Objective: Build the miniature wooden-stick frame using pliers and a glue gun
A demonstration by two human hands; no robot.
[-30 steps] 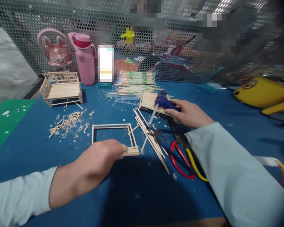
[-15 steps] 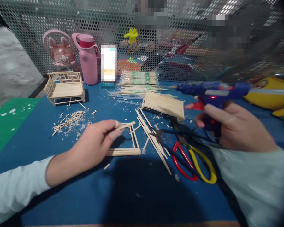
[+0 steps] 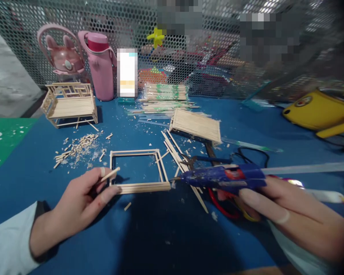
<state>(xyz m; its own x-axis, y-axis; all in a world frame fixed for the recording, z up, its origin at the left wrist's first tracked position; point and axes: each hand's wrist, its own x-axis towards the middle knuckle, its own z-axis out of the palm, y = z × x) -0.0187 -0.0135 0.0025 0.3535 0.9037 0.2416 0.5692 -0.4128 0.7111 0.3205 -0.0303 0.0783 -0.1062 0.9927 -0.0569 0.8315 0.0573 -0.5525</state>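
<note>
our half-curled left hand (image 3: 86,200) holds a short stick (image 3: 110,174) beside the left end of the stick frame (image 3: 146,187) on the table (image 3: 103,244); our right hand (image 3: 286,214) wraps the glue gun (image 3: 220,179), nozzle just right.

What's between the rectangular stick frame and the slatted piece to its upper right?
In the head view, loose thin wooden sticks lie between the frame and the slatted piece.

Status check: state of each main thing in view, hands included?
Left hand: holding short stick
Right hand: gripping glue gun
Glue gun: glue stick loaded, nozzle by stick frame's near right corner
Stick frame: open-centred
Miniature bench: upright
Pink bottle: upright, lidded
Phone: propped up, screen lit
Offcuts: scattered
Pliers: partly hidden, lying down
</note>
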